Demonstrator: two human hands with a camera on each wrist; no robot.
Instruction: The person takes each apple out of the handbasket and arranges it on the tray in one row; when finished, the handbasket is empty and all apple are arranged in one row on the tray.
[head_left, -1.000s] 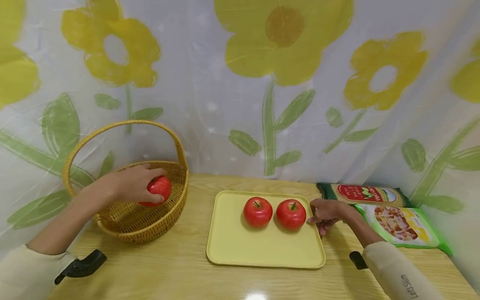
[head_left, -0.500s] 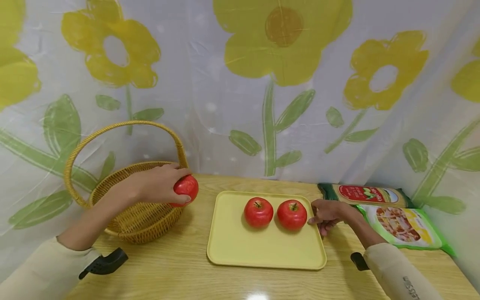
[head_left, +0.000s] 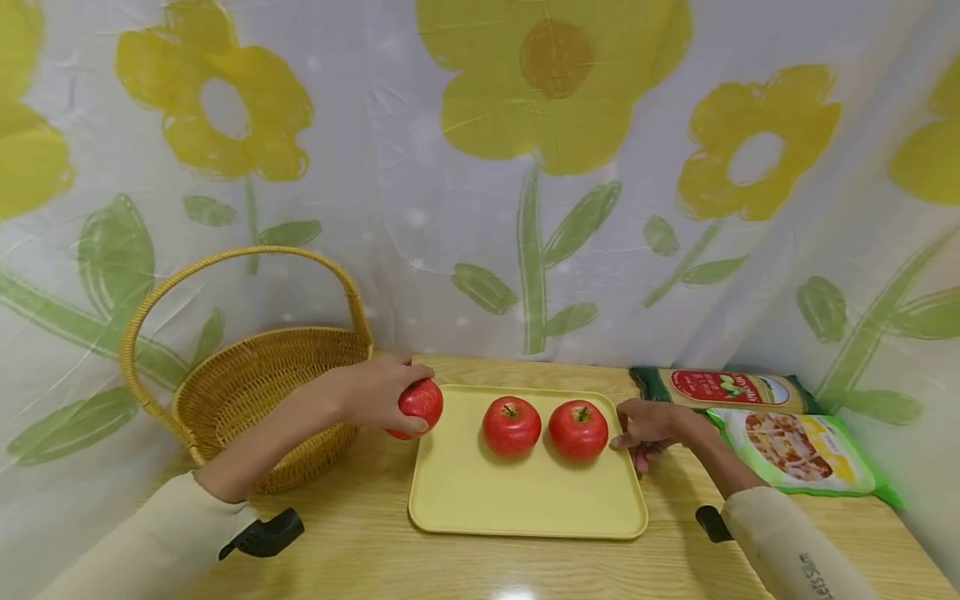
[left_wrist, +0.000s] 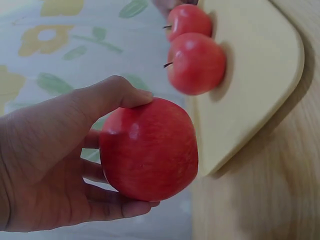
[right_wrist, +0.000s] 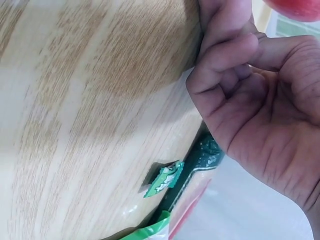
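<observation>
My left hand (head_left: pixel 378 396) grips a red apple (head_left: pixel 422 406) from above, just past the left edge of a yellow tray (head_left: pixel 525 500). In the left wrist view thumb and fingers wrap that apple's sides, its far side facing the palm hidden. Two more red apples, one left (head_left: pixel 512 427) and one right (head_left: pixel 578 431), sit side by side on the tray with stems up. At the tray's right rim, my right hand (head_left: pixel 651 427) pinches the edge, its lower fingers curled in the right wrist view.
A wicker basket (head_left: pixel 247 392) with a tall hoop handle stands at the left, behind my left forearm. On the right lie a green-and-red food bag (head_left: pixel 731 388) and a green-edged packet (head_left: pixel 795 450). A small green wrapper (right_wrist: pixel 165 179) shows beside them. A flowered curtain (head_left: pixel 390 208) hangs behind.
My left hand has carried the apple out of the basket and rightward to the tray's left edge. The right hand has stayed at the tray's rim.
</observation>
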